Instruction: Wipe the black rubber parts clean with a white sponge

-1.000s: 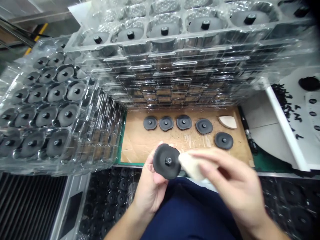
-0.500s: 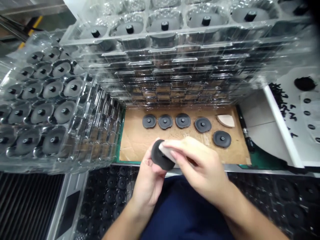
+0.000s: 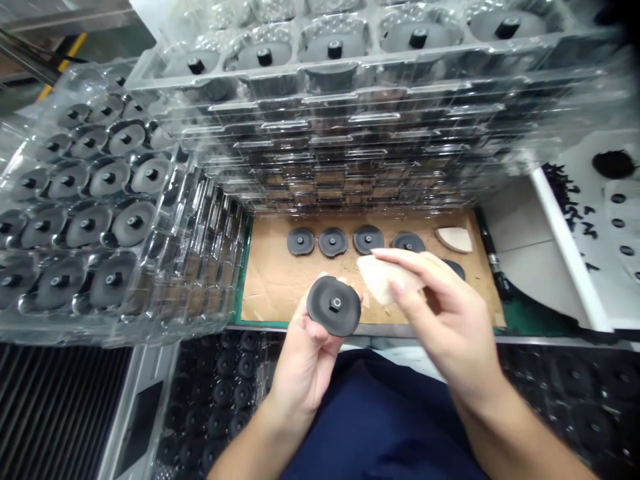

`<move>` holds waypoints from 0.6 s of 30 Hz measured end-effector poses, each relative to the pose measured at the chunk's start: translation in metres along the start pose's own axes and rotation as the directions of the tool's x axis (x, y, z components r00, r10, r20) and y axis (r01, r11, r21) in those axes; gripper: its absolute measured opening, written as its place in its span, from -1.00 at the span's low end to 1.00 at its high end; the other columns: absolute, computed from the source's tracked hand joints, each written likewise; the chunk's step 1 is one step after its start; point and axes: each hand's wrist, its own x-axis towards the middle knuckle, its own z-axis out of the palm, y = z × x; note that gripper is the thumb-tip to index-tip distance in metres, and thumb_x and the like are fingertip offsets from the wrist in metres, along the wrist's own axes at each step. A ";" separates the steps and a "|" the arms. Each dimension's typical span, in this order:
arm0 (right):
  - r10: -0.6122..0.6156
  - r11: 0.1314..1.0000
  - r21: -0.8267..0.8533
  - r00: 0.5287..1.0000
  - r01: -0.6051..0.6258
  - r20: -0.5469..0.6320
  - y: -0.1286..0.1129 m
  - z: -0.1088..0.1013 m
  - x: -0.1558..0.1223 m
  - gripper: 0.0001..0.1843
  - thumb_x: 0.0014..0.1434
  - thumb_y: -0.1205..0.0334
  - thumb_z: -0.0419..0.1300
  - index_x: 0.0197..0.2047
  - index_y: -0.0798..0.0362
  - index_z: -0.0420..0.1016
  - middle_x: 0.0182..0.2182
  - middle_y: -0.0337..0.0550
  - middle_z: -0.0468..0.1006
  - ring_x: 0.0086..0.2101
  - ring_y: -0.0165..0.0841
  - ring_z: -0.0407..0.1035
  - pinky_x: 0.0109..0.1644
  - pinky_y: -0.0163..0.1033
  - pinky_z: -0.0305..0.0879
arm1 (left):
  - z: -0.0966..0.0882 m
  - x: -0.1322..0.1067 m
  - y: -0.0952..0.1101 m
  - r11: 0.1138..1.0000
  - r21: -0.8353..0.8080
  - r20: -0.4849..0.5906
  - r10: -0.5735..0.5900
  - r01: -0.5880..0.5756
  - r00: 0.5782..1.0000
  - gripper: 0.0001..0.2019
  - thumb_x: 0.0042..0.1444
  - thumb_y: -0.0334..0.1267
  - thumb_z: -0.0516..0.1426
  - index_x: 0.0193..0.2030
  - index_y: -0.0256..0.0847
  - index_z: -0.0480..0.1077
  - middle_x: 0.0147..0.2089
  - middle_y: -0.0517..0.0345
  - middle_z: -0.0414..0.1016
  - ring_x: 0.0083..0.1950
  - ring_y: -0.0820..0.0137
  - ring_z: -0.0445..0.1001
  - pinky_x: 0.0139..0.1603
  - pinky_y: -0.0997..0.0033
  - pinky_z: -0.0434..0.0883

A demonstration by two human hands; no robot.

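My left hand [image 3: 305, 363] is shut on a dark grey rubber disc [image 3: 333, 305], whose central metal-tipped stud faces up. My right hand [image 3: 443, 320] pinches a cream sponge wedge [image 3: 384, 279] between fingers and thumb, a little to the right of the disc and apart from it. Beyond the hands, several matching discs lie on a cardboard sheet [image 3: 270, 293]. The nearest of these, a disc [image 3: 407, 242], is partly hidden by my right hand's fingers. A second cream wedge [image 3: 454, 239] lies on the sheet at the far right.
Stacked clear plastic trays [image 3: 320, 133] holding discs rise behind the cardboard and at the left. A white-edged tray [image 3: 565, 247] with small black pieces stands to the right. Dark discs fill a tray below the bench edge [image 3: 350, 330], under my forearms.
The sponge wedge has lifted off the disc and moved right. My left hand has turned the disc so its stud face points up toward me.
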 end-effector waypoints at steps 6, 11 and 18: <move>-0.212 0.977 0.092 0.858 0.191 0.469 -0.041 0.004 0.007 -0.76 0.25 0.42 0.02 -0.11 0.09 0.46 -0.28 -0.21 0.57 -0.29 -0.41 0.40 -0.20 -0.27 0.25 | -0.014 -0.006 -0.003 1.000 0.023 -0.060 -0.008 0.010 0.998 -0.38 -0.24 -0.15 0.38 0.05 -0.07 0.41 -0.08 0.13 0.57 -0.03 0.29 0.52 0.01 0.42 0.44; -0.274 0.961 0.017 0.935 0.277 0.226 -0.036 0.010 0.008 -0.72 0.28 0.37 -0.06 -0.07 0.19 0.43 -0.26 -0.09 0.56 -0.30 -0.34 0.37 -0.20 -0.20 0.18 | -0.011 -0.007 -0.001 0.997 0.014 0.059 -0.079 0.078 0.995 -0.40 -0.28 -0.14 0.39 0.01 -0.12 0.45 -0.10 0.07 0.58 0.05 0.16 0.47 0.04 0.35 0.43; -0.175 0.969 -0.094 0.904 0.228 0.389 -0.035 -0.023 -0.007 -0.77 0.21 0.45 0.03 -0.13 0.10 0.45 -0.40 -0.25 0.50 -0.44 -0.42 0.26 -0.31 -0.25 0.07 | -0.015 -0.006 0.005 0.993 -0.007 0.141 -0.119 0.121 0.983 -0.25 -0.21 -0.20 0.38 0.19 -0.08 0.28 0.00 0.07 0.51 0.00 0.27 0.49 0.09 0.35 0.40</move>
